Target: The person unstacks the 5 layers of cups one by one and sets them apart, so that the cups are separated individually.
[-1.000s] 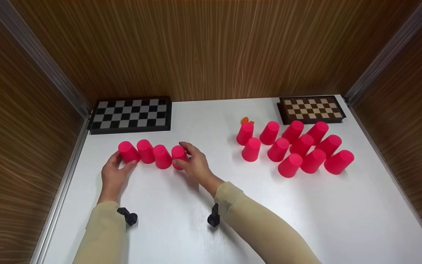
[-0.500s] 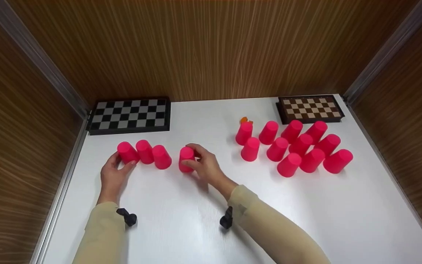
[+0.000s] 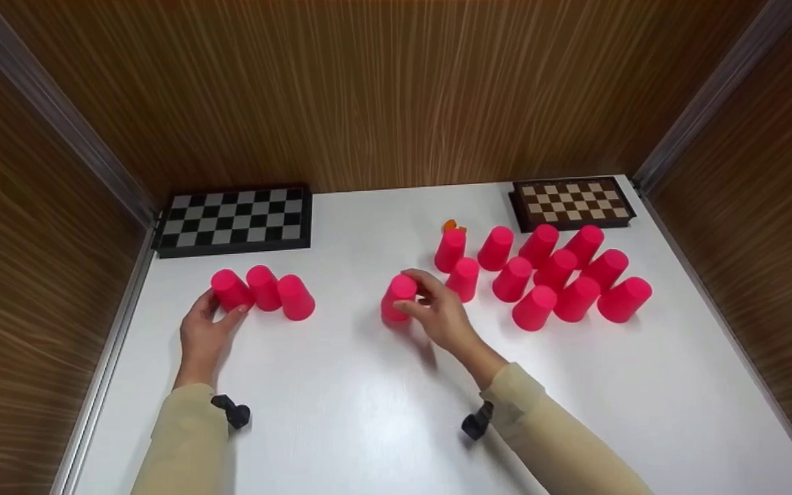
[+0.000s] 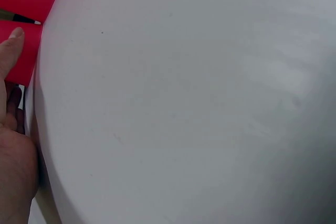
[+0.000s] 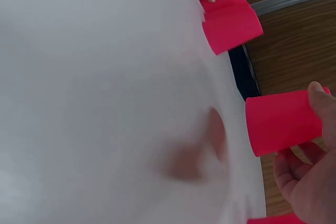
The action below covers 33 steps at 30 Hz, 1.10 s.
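My right hand holds an upside-down pink cup near the middle of the table, thumb on its near side and fingers behind. In the right wrist view that cup seems slightly off the white surface, over its blurred reflection. At the left, my left hand grips the leftmost pink cup, its thumb in front. Two more pink cups stand beside it, a middle one and a right one. The left wrist view shows only my thumb and palm by a cup's edge.
Several upside-down pink cups stand grouped on the right. Small orange pieces lie behind them. A black-and-grey checkered board sits back left, a brown one back right. Wood-grain walls enclose the white table.
My right hand has moved its cup to the right, away from the row of cups at left. My left hand has stayed at the leftmost cup. The view has shifted slightly.
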Available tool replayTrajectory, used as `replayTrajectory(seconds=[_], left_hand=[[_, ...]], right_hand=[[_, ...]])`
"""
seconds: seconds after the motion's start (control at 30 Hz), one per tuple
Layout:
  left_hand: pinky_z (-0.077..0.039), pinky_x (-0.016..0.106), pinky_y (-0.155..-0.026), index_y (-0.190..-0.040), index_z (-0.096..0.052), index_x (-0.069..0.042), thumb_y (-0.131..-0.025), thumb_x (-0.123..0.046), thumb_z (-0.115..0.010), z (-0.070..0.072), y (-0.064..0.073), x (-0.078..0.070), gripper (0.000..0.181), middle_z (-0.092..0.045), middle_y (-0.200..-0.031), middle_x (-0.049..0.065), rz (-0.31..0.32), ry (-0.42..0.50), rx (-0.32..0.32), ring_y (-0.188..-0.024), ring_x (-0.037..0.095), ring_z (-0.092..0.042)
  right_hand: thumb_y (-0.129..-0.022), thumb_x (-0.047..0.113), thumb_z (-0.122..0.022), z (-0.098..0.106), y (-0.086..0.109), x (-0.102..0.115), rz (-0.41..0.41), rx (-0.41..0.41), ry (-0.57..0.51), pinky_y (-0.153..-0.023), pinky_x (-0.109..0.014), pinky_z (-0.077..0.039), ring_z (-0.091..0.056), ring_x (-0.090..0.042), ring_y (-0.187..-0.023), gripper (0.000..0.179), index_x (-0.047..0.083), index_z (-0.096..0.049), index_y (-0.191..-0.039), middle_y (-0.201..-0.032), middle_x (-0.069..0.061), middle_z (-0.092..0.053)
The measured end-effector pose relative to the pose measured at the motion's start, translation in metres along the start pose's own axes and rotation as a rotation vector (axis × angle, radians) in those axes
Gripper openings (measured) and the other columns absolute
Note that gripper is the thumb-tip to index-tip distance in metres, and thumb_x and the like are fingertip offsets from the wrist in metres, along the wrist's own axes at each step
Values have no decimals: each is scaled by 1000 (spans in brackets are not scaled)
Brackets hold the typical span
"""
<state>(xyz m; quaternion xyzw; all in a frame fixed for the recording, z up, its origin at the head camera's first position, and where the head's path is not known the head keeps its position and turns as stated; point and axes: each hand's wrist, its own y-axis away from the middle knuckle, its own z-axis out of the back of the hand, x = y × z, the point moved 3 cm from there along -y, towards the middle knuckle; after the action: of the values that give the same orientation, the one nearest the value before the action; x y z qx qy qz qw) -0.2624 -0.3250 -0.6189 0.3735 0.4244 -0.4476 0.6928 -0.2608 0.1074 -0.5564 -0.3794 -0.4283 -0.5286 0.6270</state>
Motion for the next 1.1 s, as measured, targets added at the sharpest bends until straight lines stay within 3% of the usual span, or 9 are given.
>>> replayTrajectory(seconds=[0.4,0.57,1.1], left_hand=[[-32,42,-126,-167,-35,-15,-96,-30,-82,0,1,0,87,-41,-168,10,15,-8,3,-158,28,-32],[-32,42,-126,-167,-36,-16,-96,-33,-82,2,2,-3,86,-40,-168,9,0,-14,4,-158,27,-32],[-33,41,-125,-168,-35,-17,-96,-34,-82,0,3,-3,88,-38,-169,8,11,10,17,-159,25,-29]], right_hand=[[-93,26,-86,54,26,-26,-1,-63,35,-98,-40,-58,-63,-24,-119,58,20,-63,-146,-132,-2,-66],[-93,24,-85,66,34,-35,8,-84,38,-100,-41,-57,-63,-25,-120,59,17,-63,-146,-135,-4,-66],[-91,25,-87,95,49,-54,-75,-126,103,-99,-38,-57,-61,-25,-121,61,19,-62,-147,-135,-6,-65]])
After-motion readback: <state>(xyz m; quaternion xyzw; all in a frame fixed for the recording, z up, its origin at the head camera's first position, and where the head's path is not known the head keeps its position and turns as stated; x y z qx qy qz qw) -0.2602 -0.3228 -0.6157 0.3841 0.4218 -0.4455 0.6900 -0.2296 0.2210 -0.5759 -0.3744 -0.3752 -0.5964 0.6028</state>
